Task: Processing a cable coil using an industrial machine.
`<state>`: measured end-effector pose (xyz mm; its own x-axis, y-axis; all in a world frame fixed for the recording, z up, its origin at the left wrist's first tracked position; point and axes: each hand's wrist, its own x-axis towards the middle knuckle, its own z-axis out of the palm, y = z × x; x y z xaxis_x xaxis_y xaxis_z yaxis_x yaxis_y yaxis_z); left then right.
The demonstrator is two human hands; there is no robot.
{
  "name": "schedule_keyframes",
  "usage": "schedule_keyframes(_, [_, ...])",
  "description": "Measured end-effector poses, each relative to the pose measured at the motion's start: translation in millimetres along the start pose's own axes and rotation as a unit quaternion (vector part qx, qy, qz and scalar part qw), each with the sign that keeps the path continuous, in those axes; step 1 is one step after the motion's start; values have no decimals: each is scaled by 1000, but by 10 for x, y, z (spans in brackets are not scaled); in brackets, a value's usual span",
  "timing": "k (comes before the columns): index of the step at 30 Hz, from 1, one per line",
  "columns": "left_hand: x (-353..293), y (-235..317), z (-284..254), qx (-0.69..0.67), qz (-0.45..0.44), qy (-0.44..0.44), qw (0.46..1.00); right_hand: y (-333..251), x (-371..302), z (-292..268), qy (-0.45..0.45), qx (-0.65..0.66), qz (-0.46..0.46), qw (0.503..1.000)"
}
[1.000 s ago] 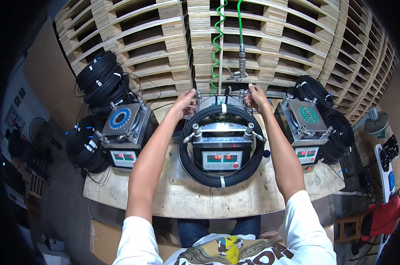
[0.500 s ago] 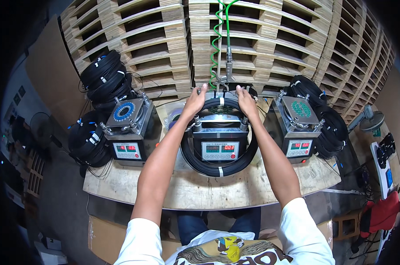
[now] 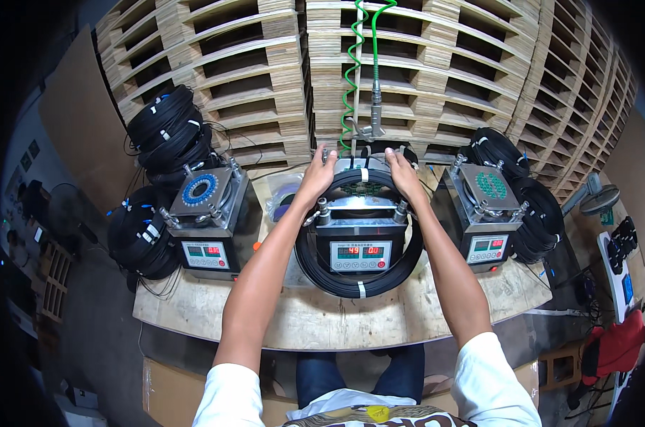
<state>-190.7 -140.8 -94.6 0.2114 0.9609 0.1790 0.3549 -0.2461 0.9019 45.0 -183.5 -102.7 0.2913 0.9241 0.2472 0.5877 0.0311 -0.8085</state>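
A black cable coil (image 3: pixel 362 289), bound with white ties, hoops around the middle grey-and-black bench machine (image 3: pixel 361 231), its lower part hanging before the lit panel. Both arms reach forward past the coil's sides. My left hand (image 3: pixel 318 175) is closed at the machine's back left corner, beside the coil's top, with a bit of metal showing by the thumb. At the back right corner my right hand (image 3: pixel 403 176) is closed likewise, thumb pointing up. The curled fingers of both are partly hidden, so what they grip cannot be made out. Green pieces (image 3: pixel 361 188) show on the machine's top plate.
A machine with a blue ring (image 3: pixel 201 188) stands left, another with green pieces (image 3: pixel 490 186) right. Black cable coils (image 3: pixel 167 132) are stacked beside both. Wooden pallets (image 3: pixel 415 71) rise behind the wooden table (image 3: pixel 315 324). A green air hose (image 3: pixel 375 53) hangs above the middle machine.
The whole view has shifted slightly, so the bench sits lower in it. The middle machine's display reads differently. Both hands stay at the same back corners, and the coil stays around the machine.
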Motion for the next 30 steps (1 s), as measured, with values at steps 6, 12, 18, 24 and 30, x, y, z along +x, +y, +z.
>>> schedule_keyframes(6, [-31, -29, -37, -35, -65, -5, 997, -138, -110, 31, 20, -33, 51, 998])
schedule_keyframes(12, [-49, 88, 63, 64, -64, 27, 996, 95, 30, -45, -2, -47, 54, 997])
schedule_keyframes(18, [-46, 118, 39, 74, -22, 49, 996, 24, 32, -48, 2, -55, 59, 997])
schedule_keyframes(24, [42, -94, 4, 54, 5, 40, 998, -172, -119, -17, 25, -77, 97, 992])
schedule_keyframes(30, [37, -88, -12, 55, -23, 32, 998, -194, -142, -33, 24, -72, 89, 993])
